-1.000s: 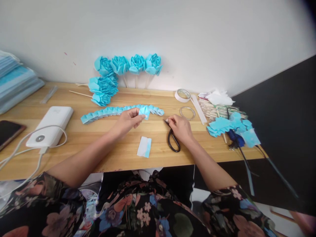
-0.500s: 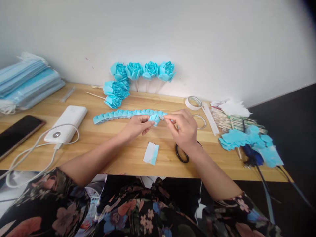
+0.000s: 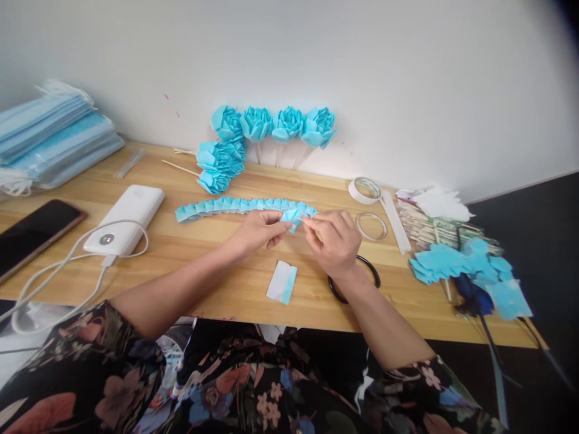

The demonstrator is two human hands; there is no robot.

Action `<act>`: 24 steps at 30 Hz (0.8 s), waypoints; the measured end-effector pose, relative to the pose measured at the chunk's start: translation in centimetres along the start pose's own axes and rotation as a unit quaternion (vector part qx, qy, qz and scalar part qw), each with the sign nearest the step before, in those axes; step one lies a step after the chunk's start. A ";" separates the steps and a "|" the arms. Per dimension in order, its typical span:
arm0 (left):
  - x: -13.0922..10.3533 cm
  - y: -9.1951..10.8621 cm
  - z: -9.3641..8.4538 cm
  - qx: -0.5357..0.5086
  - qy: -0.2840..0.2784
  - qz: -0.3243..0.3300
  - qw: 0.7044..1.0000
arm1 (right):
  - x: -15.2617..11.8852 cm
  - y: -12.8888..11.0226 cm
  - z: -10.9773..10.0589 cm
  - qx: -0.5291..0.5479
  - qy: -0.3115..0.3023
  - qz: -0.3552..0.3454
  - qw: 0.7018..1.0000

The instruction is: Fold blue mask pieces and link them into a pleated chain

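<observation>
Just above the wooden table (image 3: pixel 235 295), near its middle, a small folded piece (image 3: pixel 292 219) sits between the person's two hands. From where I stand, it looks light blue with a paler, almost white patch toward its right side, creased and angular, with one corner pointing downward. The left hand (image 3: pixel 260 232) has thumb and fingers clamped on its left edge. The right hand (image 3: pixel 335 241) brings its fingertips to the opposite edge; I can't tell whether they are pinched on it or only touching.

Right behind the hands, a long curved row of folded pieces (image 3: pixel 217 208) lies on the tabletop, each one peaked and overlapping the next in the same pale blue. Nearer the person lies a flat rectangle (image 3: pixel 283 282), mostly whitish with a bright blue strip along its right side. Black looped handles (image 3: pixel 376 272) show partly behind the right wrist. Against the wall, full blue flowers (image 3: pixel 289 125) on thin sticks look deeper in colour, and a white tape roll (image 3: pixel 357 196) rests off to the right.
</observation>
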State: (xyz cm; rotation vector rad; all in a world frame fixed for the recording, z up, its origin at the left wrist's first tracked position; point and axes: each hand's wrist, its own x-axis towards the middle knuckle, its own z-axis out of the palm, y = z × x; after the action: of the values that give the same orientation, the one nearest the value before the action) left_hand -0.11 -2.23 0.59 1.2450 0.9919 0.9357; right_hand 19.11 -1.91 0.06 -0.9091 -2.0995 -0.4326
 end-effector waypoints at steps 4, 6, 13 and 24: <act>0.0 0.0 0.0 -0.002 -0.005 -0.002 1.000 | 0.1 0.0 0.0 -0.016 0.013 -0.016 1.000; 0.0 -0.1 0.1 -0.005 -0.008 -0.004 1.000 | 0.2 0.0 0.0 -0.016 0.028 -0.027 0.999; 0.1 -0.1 0.0 -0.001 -0.012 0.000 1.000 | 0.0 0.1 0.2 0.005 -0.015 0.005 1.000; 0.2 -0.2 -0.1 0.007 -0.013 0.012 1.000 | -0.1 0.0 0.3 -0.003 -0.041 -0.008 0.999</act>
State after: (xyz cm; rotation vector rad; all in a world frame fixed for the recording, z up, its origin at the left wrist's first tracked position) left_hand -0.13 -2.05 0.41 1.2804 0.9660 0.9301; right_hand 18.97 -1.73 -0.18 -0.9274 -2.1831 -0.4162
